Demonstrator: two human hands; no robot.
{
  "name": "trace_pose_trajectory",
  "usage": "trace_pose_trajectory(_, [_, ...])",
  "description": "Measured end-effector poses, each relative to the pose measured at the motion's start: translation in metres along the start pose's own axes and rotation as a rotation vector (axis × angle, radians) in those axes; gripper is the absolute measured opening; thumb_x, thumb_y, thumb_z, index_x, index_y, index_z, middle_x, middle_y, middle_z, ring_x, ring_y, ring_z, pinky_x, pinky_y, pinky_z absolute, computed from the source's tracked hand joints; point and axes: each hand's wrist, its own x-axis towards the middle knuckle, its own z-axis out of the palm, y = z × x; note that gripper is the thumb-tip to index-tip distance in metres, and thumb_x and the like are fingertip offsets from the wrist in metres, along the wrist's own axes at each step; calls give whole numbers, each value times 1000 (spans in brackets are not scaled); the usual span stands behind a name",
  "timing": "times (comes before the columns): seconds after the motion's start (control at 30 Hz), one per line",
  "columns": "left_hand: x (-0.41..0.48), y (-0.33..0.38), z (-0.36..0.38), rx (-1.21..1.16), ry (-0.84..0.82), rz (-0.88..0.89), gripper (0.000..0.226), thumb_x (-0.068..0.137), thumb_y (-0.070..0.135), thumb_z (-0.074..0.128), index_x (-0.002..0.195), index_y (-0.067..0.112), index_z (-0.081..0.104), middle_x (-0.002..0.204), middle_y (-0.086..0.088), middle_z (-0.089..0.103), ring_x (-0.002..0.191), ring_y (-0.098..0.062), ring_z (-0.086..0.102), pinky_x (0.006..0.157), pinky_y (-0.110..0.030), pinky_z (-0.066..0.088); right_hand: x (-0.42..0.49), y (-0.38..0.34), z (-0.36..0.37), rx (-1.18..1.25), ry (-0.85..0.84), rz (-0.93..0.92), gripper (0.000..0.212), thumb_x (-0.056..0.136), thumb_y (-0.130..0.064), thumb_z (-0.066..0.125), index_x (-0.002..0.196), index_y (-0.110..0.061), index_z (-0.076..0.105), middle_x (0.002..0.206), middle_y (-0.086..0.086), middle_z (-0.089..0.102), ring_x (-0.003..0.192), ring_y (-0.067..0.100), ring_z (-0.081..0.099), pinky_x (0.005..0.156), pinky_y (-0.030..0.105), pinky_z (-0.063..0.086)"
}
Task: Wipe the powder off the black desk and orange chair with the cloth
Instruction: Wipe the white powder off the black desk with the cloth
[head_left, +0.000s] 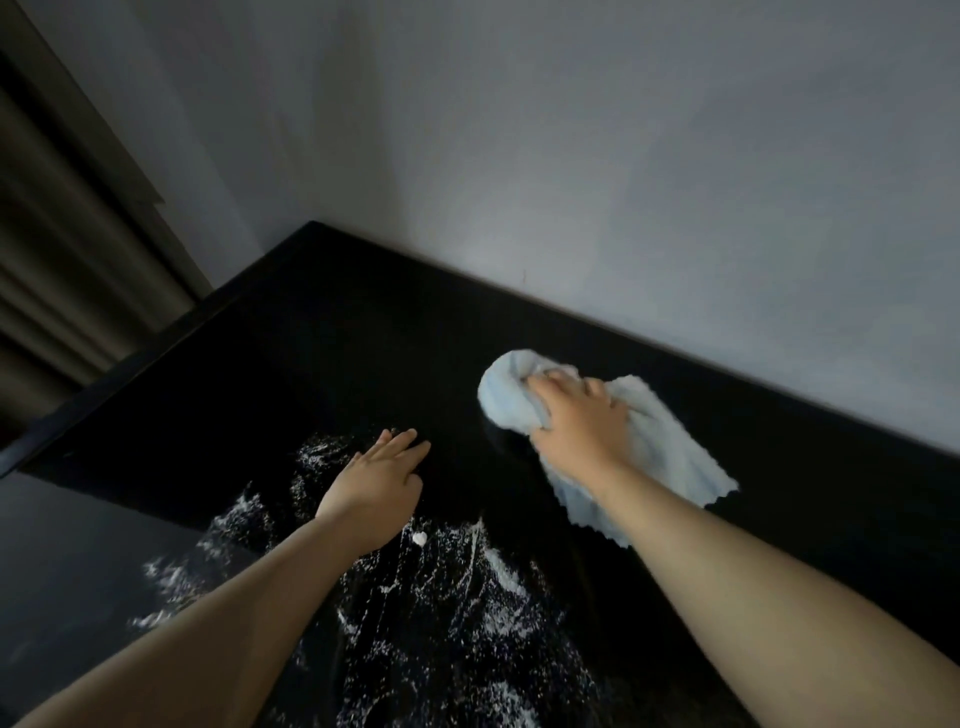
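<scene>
The desk (322, 332) is meeting the wall (623, 156) along its far edge, the curtain (62, 234) hanging past its left edge, with bare black top lying far-left of the hands. The right hand (576, 421) is gripping the bunched pale-blue cloth (660, 447) right of centre on the desk; the left hand (374, 483) is resting flat, fingers together, at the far end of white powder (467, 597) streaking the near middle.

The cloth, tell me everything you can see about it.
The cloth is pale blue and looks like soft, fluffy microfibre, with a zigzag-cut edge along its near corner. Its far end is bunched into a rounded wad; the rest trails flat toward the near right. It lies on the black desk, toward the back. The right hand grips the bunched part, fingers curled into it. It lies apart from the white powder.
</scene>
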Motion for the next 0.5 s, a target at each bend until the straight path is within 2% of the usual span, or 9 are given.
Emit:
trace_pose_trajectory(0.13, [-10,-5,8,43,28,6,55,96,17,29,149,29,19,158,11,6,145,-7,-5,117,-34,1,-49,-19,21,71,2,-277,41,85,-33,48,125,-44,44,136,-15,45,115,22,40,90,40,31])
trace_pose_trajectory(0.27, [-21,-7,13,58,37,18,54,96,18,29,149,29,20,158,12,7,145,-8,-4,117,-35,1,-96,-33,16,265,-180,-507,34,77,-37,54,112,-40,53,114,-18,56,102,12,40,80,33,29])
trace_pose_trajectory(0.3, [-25,-7,14,70,30,26,54,96,19,29,149,29,19,158,12,6,145,-8,-4,117,-35,1,-96,-33,10,296,-202,-506,32,77,-37,52,109,-39,54,107,-18,57,97,12,42,79,33,32])
trace_pose_trajectory(0.37, [-30,-7,16,89,14,34,54,97,20,28,149,30,17,158,11,5,145,-8,-5,117,-36,0,-78,-30,-1,324,-112,-391,37,76,-28,55,112,-36,56,101,-9,61,93,21,52,80,37,41])
trace_pose_trajectory(0.43, [-34,-8,17,96,9,41,54,97,20,27,149,29,15,158,11,4,145,-8,-6,116,-35,-3,-53,-27,-11,261,-10,-196,49,77,-24,59,124,-34,50,110,-3,62,101,27,55,84,40,43])
trace_pose_trajectory(0.5, [-37,-9,16,64,23,57,54,97,18,28,149,28,15,158,11,7,145,-7,-4,116,-35,-4,-48,-31,-8,152,-2,-79,54,80,-29,56,131,-39,39,120,-7,56,111,24,51,89,40,41])
